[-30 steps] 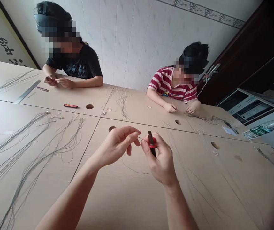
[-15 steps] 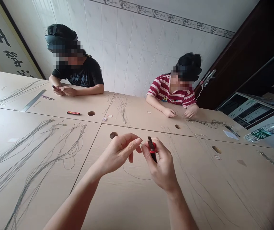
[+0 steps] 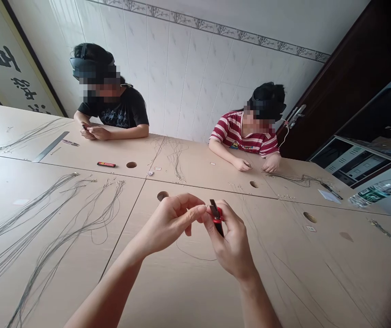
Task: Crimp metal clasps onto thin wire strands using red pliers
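Observation:
My left hand is closed, with thumb and forefinger pinched on a thin dark cord. The cord hangs in a loose loop below both hands. My right hand is wrapped round small pliers with red and black handles. The dark jaws of the pliers point up, beside my left fingertips. My right thumb and my left fingertips meet, and whatever tiny piece lies between them is hidden.
Bundles of dark cords with metal ends lie at left. Two people sit opposite, beyond a red-black box cutter, a steel ruler and round table holes. A water bottle lies at right.
My left fingertips have moved slightly right and now meet my right thumb beside the pliers; a small gap showed there before. The camera view has shifted a little.

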{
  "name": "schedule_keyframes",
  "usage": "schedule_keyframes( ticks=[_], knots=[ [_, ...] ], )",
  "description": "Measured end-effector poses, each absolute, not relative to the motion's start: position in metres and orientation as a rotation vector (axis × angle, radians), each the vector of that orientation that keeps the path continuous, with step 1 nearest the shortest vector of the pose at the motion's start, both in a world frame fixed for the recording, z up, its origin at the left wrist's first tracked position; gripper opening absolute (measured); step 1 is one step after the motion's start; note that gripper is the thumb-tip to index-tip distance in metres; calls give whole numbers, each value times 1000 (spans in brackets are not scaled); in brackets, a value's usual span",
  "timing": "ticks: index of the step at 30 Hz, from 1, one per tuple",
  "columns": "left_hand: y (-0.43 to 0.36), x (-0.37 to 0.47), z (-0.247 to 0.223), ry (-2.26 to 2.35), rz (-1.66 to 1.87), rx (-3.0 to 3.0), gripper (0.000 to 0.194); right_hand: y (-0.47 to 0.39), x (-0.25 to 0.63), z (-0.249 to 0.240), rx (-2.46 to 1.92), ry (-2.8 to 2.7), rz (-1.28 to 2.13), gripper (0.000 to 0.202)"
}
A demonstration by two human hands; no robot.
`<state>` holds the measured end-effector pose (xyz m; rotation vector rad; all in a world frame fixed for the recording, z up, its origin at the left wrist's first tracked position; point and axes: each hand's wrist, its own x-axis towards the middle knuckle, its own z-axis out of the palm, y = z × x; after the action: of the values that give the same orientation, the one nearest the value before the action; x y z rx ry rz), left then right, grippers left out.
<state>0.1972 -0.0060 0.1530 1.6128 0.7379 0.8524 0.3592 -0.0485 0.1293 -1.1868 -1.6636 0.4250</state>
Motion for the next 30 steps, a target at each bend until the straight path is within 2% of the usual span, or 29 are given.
schedule_keyframes(
  ticks=[22, 30],
  knots=[
    [-5, 203, 147, 830, 851, 1619, 40, -38, 363, 121, -1231, -1644, 479, 18],
    [0, 199, 145, 912, 817, 1600, 42, -34, 364, 114, -1233, -1636, 489, 12]
  ],
)
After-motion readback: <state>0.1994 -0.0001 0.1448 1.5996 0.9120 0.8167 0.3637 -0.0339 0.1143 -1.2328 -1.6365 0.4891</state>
